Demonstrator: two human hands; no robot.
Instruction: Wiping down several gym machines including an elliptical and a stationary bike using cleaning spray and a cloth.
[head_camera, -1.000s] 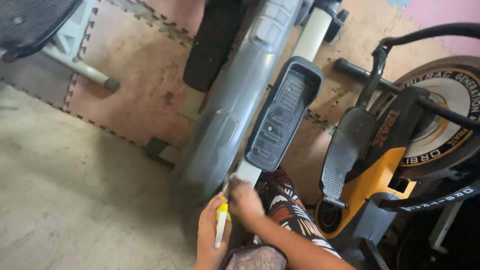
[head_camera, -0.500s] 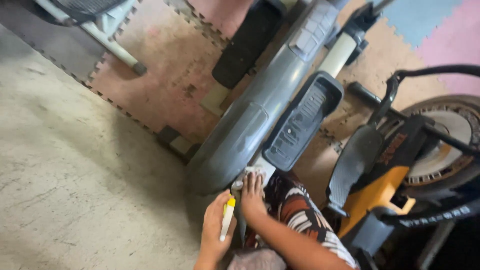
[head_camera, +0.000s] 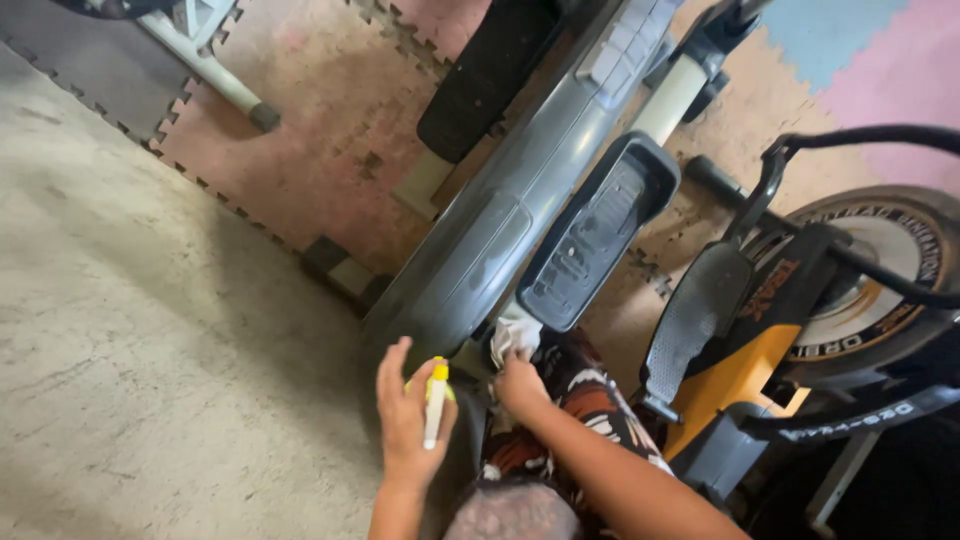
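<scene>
Left hand (head_camera: 408, 425) clenched round yellow-capped spray bottle (head_camera: 436, 400); right hand (head_camera: 522, 385) grasping white cloth (head_camera: 514, 338), pressed at grey elliptical shroud (head_camera: 480, 270) beneath pedal (head_camera: 592, 235). Risks: cloth snagging under pedal; overspray wetting concrete floor (head_camera: 150, 350), slippery.

One camera sits on my head, tilted steeply down and forward, close over my hands at the lower edge, taking in the grey exercise machine (head_camera: 520, 210) and the concrete floor (head_camera: 150, 380).
</scene>
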